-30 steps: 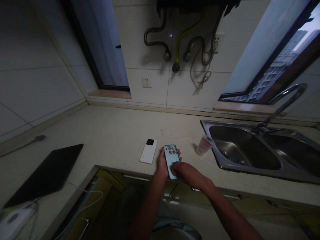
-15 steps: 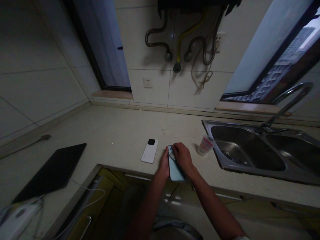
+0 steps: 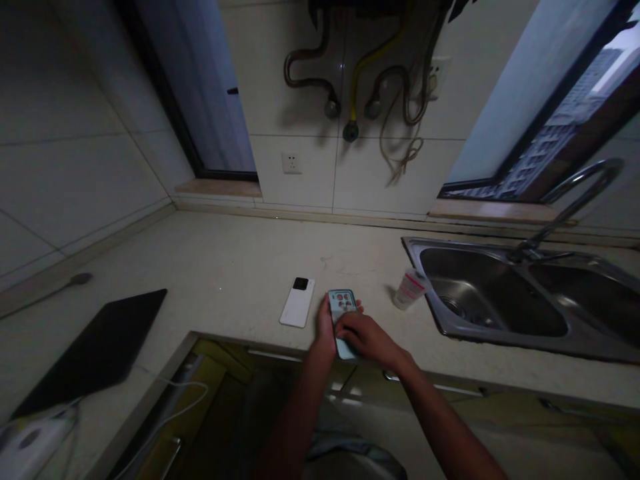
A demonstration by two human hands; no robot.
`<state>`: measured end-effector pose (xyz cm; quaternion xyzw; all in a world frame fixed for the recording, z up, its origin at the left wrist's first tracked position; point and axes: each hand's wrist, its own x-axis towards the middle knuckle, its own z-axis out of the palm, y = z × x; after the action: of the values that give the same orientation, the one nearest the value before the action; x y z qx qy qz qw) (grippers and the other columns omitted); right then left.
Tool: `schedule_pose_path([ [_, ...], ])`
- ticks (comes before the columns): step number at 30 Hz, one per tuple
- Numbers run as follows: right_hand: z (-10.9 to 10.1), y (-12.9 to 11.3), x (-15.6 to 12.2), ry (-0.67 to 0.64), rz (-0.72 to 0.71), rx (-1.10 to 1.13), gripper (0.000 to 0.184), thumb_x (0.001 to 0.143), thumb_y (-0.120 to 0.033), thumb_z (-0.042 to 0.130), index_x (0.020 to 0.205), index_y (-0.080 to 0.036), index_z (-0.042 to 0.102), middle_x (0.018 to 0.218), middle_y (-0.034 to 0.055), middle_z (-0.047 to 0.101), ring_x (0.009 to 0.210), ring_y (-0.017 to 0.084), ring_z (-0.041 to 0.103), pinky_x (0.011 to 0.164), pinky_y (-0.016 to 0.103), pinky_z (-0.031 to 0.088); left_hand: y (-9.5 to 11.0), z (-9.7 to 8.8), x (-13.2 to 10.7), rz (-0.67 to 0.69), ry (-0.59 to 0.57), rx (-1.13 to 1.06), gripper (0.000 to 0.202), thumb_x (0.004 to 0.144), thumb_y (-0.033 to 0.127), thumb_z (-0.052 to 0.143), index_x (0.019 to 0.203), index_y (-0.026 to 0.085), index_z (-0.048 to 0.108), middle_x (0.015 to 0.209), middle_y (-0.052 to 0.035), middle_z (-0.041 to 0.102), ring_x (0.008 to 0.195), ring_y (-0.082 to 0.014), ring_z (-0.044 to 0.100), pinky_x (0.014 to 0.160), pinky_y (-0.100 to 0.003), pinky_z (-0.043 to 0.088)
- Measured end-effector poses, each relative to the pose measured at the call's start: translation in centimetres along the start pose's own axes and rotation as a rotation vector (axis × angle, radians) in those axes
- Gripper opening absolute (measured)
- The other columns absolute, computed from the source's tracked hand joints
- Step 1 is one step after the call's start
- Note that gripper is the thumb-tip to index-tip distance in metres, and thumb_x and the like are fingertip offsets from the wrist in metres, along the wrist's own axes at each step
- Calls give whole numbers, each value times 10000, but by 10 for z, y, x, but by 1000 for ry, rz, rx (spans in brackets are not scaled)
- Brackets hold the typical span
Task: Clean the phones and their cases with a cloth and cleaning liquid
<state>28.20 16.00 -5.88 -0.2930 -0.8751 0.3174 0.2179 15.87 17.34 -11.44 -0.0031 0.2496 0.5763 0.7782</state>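
Note:
My left hand (image 3: pixel 326 325) is wrapped round a light blue phone (image 3: pixel 345 351), its back facing up with round camera lenses at the top. The phone is held over the counter's front edge, and the left fingertips show past its right side. Across the middle of the phone lies my right hand (image 3: pixel 364 335), its fingers curled together and pressed on the back. Whatever is under those fingers is hidden. A white phone (image 3: pixel 298 307) with a black camera block rests on the counter, just left of my left hand.
A clear plastic cup (image 3: pixel 410 289) with a red band stands beside the steel double sink (image 3: pixel 495 293) and its tall faucet (image 3: pixel 575 207). On the left lie a black flat panel (image 3: pixel 95 350) and a white cable (image 3: pixel 185 385). Pipes (image 3: pixel 313 83) hang on the tiled wall.
My right hand has slid down the phone from the camera end to the middle, baring the lenses. A whitish piece seen under its fingers before is now hidden. The view has shifted slightly.

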Motion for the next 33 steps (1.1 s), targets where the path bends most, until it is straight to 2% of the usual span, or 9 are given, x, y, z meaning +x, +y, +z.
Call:
schedule_pose_path([
  [3, -4, -4, -18, -138, -60, 49, 183, 962, -230, 497, 850, -186, 635, 853, 43, 664, 823, 184, 598, 794, 293, 443, 5, -4, -2, 4, -46, -36, 574, 875, 523, 449, 1200, 87, 633, 1029, -189, 723, 898, -313, 700, 797, -459, 533],
  [5, -8, -7, -26, -126, -58, 72, 202, 974, -255, 477, 848, -190, 621, 849, 44, 660, 821, 187, 594, 796, 297, 445, 6, -7, -4, 2, -80, -38, 572, 872, 514, 428, 1181, 80, 636, 971, -179, 727, 777, -275, 696, 708, -409, 535],
  [9, -14, -11, -34, 11, -20, 180, 219, 976, -304, 464, 837, -196, 594, 842, 42, 647, 823, 188, 593, 788, 299, 452, 6, -4, -8, -28, -43, 14, 567, 886, 526, 424, 1079, 54, 670, 751, -134, 692, 552, -197, 609, 568, -324, 486],
  [14, -8, -9, -30, 187, 145, 326, 206, 939, -367, 507, 829, -203, 564, 793, 17, 619, 749, 172, 576, 726, 283, 457, 4, 11, -16, 105, -46, -28, 309, 887, 377, 580, 1041, 124, 669, 746, -40, 643, 574, -118, 579, 552, -240, 455],
  [17, -4, -5, -28, 370, 230, 401, 252, 907, -443, 534, 815, -209, 542, 742, -3, 558, 692, 161, 530, 651, 267, 439, 5, 12, -19, 140, -113, -39, 293, 870, 348, 643, 1032, 105, 670, 629, 9, 570, 525, -97, 528, 541, -225, 442],
  [19, -5, -1, -29, 498, 277, 450, 292, 874, -496, 565, 803, -215, 530, 685, -27, 493, 627, 148, 474, 581, 251, 400, 6, 10, -18, 152, -81, -39, 257, 855, 338, 668, 994, 121, 678, 598, 14, 573, 515, -110, 535, 577, -249, 471],
  [24, -14, 8, -33, 756, 432, 641, 355, 769, -542, 667, 832, -218, 537, 621, -59, 454, 535, 122, 389, 509, 233, 325, 12, 5, -14, 200, 84, -103, 124, 836, 264, 678, 777, 158, 652, 703, -32, 697, 625, -167, 654, 752, -337, 529],
  [29, -21, 15, -31, 982, 499, 803, 406, 691, -509, 742, 907, -208, 575, 745, -23, 600, 626, 145, 527, 587, 250, 411, 14, 11, -19, 128, -71, -171, 221, 888, 319, 556, 947, 146, 680, 1044, -144, 730, 1037, -293, 684, 954, -517, 480],
  [33, -24, 17, -24, 1008, 442, 792, 403, 732, -496, 722, 970, -194, 600, 766, -9, 628, 636, 153, 556, 606, 262, 431, 13, 16, -23, 39, -150, -115, 378, 902, 399, 488, 1068, 118, 678, 1158, -197, 695, 1208, -351, 599, 1010, -580, 427],
])
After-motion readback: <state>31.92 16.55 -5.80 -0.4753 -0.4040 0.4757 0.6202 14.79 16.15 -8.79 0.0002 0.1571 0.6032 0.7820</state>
